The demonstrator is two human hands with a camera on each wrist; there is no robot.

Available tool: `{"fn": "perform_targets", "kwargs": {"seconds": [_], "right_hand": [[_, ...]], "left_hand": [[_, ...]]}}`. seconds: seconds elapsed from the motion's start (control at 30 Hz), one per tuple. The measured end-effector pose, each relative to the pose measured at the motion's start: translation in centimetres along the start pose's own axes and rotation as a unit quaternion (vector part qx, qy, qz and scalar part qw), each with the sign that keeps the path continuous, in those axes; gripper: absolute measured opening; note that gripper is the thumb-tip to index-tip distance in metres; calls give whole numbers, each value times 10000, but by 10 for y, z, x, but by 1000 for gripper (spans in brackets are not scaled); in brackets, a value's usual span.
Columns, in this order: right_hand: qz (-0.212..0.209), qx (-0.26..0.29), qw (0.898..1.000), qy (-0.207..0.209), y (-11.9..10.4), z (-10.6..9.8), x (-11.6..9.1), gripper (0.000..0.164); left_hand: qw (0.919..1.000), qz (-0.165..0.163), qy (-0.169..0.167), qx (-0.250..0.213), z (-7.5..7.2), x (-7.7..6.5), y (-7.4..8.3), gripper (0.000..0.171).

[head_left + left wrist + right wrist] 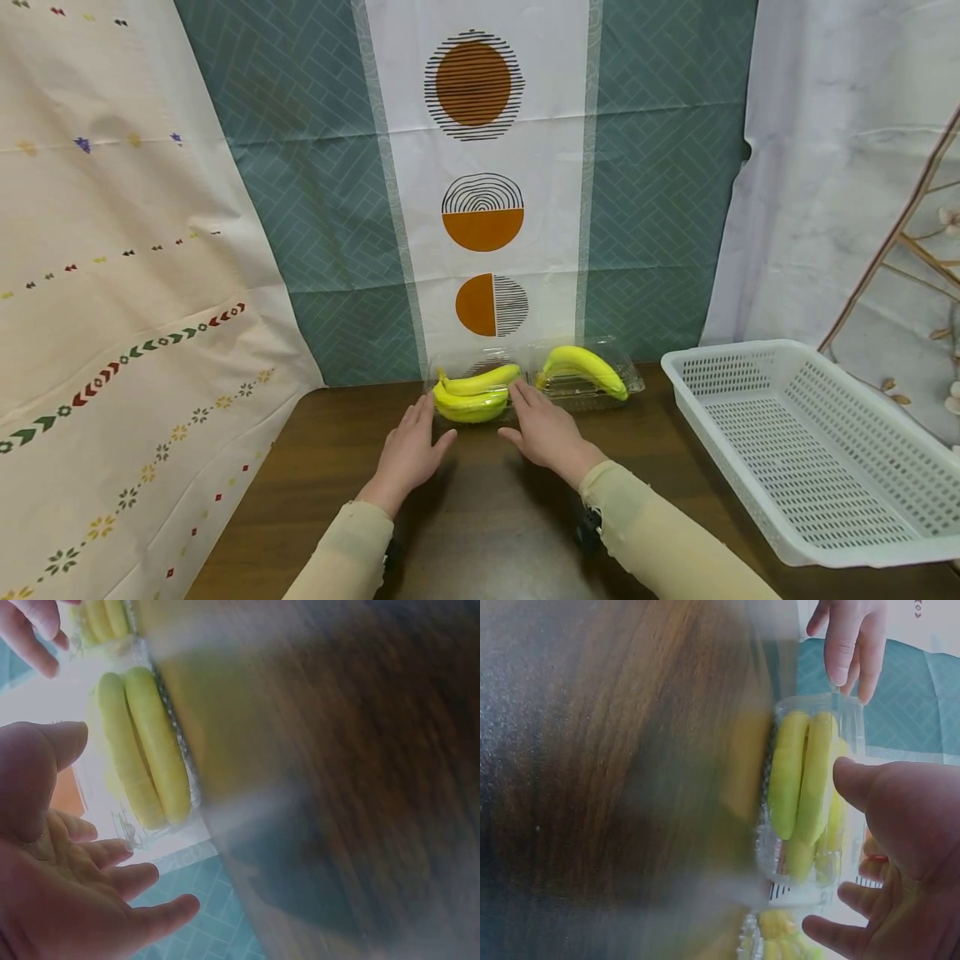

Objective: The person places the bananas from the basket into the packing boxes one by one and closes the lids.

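Toward the back of the table, a clear plastic box (441, 362) holds a bunch of yellow bananas (471, 407). My left hand (411, 454) is at the box's left end, fingers extended, thumb spread away. On the opposite side, my right hand (553, 435) reaches forward with its fingertips at the right end of the same box. Both palms face inward in the wrist views, and neither hand curls round the box. Just right of it stands a second clear box (634, 380), also with bananas (588, 367) inside.
A white perforated plastic basket (817, 454) stands at the right of the dark wooden table (495, 533). A patterned cloth (480, 150) hangs right behind the boxes. Cream embroidered fabric (135, 333) borders the left side, and a pale floral curtain (832, 183) the right.
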State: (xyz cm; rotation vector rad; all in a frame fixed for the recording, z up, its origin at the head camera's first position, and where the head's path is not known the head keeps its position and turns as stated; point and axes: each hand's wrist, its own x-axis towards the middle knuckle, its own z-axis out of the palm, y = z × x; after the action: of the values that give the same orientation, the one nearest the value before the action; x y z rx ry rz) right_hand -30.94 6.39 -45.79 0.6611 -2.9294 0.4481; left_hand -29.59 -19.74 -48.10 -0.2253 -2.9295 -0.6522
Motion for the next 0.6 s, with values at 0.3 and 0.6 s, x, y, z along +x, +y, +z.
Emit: {"fn": "perform_targets", "kwargs": {"seconds": [0.3,0.6], "right_hand": [[74,48,9999,-98,2,0,2,84],[42,179,9998,-51,4,3,-1,84]], "left_hand": [[10000,-25,8,8,1,3,0,87],[9999,-117,-41,-78,2,2,0,90]]}}
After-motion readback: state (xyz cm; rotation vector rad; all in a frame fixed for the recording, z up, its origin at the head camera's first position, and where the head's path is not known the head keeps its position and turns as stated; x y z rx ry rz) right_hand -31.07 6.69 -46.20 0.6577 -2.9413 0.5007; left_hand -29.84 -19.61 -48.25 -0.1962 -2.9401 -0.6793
